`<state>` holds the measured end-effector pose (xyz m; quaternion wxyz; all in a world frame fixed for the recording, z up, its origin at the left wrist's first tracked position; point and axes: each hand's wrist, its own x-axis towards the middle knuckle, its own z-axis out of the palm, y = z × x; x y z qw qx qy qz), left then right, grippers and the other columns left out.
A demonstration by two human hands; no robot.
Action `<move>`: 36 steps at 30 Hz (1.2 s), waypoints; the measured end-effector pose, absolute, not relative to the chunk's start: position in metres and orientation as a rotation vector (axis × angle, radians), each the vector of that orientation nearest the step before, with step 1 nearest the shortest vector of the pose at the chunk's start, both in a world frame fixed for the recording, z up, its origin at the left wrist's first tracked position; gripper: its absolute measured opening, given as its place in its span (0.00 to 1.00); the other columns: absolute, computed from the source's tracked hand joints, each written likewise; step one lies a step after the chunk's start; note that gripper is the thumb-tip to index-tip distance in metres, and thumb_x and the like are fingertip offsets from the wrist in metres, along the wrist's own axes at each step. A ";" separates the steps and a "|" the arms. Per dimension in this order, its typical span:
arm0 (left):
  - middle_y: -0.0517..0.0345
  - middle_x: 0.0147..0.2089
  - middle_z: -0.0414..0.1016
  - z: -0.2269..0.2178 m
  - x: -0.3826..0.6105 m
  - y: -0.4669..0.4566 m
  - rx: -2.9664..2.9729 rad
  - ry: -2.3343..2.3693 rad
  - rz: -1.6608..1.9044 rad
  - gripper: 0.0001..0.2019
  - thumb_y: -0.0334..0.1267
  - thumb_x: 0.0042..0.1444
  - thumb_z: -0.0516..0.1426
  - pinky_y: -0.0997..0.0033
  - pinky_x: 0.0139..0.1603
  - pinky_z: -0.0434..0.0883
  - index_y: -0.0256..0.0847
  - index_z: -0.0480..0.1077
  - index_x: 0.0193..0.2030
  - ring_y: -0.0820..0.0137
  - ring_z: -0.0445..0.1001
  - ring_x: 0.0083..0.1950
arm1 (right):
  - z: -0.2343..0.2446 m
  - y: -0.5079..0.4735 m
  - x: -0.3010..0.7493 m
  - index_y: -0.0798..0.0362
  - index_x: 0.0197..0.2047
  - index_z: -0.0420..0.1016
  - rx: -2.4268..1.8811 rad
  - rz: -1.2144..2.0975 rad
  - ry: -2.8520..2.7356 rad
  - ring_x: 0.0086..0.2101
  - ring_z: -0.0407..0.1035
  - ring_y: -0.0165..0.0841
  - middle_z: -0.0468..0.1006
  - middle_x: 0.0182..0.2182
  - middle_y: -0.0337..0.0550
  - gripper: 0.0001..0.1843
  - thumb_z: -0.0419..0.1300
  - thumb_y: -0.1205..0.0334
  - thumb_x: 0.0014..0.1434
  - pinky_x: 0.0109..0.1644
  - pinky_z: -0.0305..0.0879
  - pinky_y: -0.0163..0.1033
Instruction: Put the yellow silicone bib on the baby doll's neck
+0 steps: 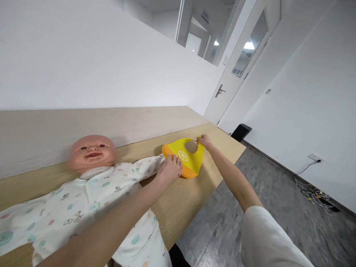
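Note:
A yellow silicone baby bib (196,160) with an orange pocket and a white citrus-slice print lies at the right part of the wooden table, beside the doll's sleeve. My right hand (205,142) pinches the bib's neck strap next to the neck opening. With curled fingers, my left hand (171,168) grips the orange pocket edge; its thumb is hidden. To the left a baby doll (93,152) lies on its back in a white patterned outfit (102,189). My left forearm passes over the doll's body and covers part of it.
The wooden table (178,218) runs along a white wall, and its right edge drops to a grey floor (230,226). A black object (241,132) stands beyond the far corner. Tangled cables (317,196) lie by the right wall, and a door (236,59) is at the back.

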<state>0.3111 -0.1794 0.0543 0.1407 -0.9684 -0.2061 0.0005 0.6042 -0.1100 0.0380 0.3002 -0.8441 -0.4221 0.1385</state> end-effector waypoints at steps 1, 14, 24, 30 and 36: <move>0.34 0.55 0.72 0.055 0.316 -0.177 -2.821 -0.598 0.007 0.20 0.26 0.63 0.44 0.52 0.49 0.67 0.28 0.67 0.58 0.51 0.70 0.56 | 0.048 -0.105 0.607 0.58 0.30 0.70 -2.205 0.367 -1.117 0.22 0.65 0.26 0.75 0.24 0.43 0.07 0.54 0.64 0.56 0.26 0.59 0.30; 0.29 0.41 0.77 0.076 0.411 -0.208 -2.946 -0.849 -0.163 0.19 0.21 0.58 0.48 0.56 0.35 0.71 0.19 0.69 0.54 0.51 0.78 0.40 | 0.150 -0.035 0.615 0.60 0.30 0.72 -2.106 0.236 -1.326 0.26 0.66 0.24 0.78 0.31 0.45 0.07 0.58 0.64 0.55 0.31 0.59 0.29; 0.29 0.39 0.77 0.027 0.445 -0.242 -2.943 -0.606 -0.127 0.15 0.20 0.56 0.49 0.62 0.30 0.68 0.21 0.75 0.44 0.50 0.77 0.37 | 0.063 -0.078 0.643 0.60 0.35 0.72 -2.503 0.285 -1.305 0.40 0.71 0.40 0.77 0.37 0.56 0.10 0.62 0.62 0.52 0.40 0.63 0.36; 0.37 0.34 0.75 0.027 0.451 -0.239 -3.020 -0.600 -0.263 0.15 0.18 0.55 0.48 0.67 0.28 0.64 0.23 0.74 0.42 0.59 0.74 0.32 | 0.053 -0.081 0.642 0.58 0.52 0.65 -2.511 0.233 -1.214 0.53 0.65 0.45 0.70 0.52 0.61 0.25 0.61 0.58 0.53 0.50 0.64 0.41; 0.39 0.35 0.76 0.030 0.434 -0.239 -3.136 -0.575 -0.126 0.13 0.22 0.56 0.50 0.64 0.34 0.63 0.27 0.74 0.41 0.57 0.74 0.38 | 0.048 -0.071 0.647 0.59 0.50 0.66 -2.328 0.394 -1.090 0.36 0.71 0.36 0.75 0.36 0.50 0.28 0.62 0.69 0.44 0.35 0.65 0.34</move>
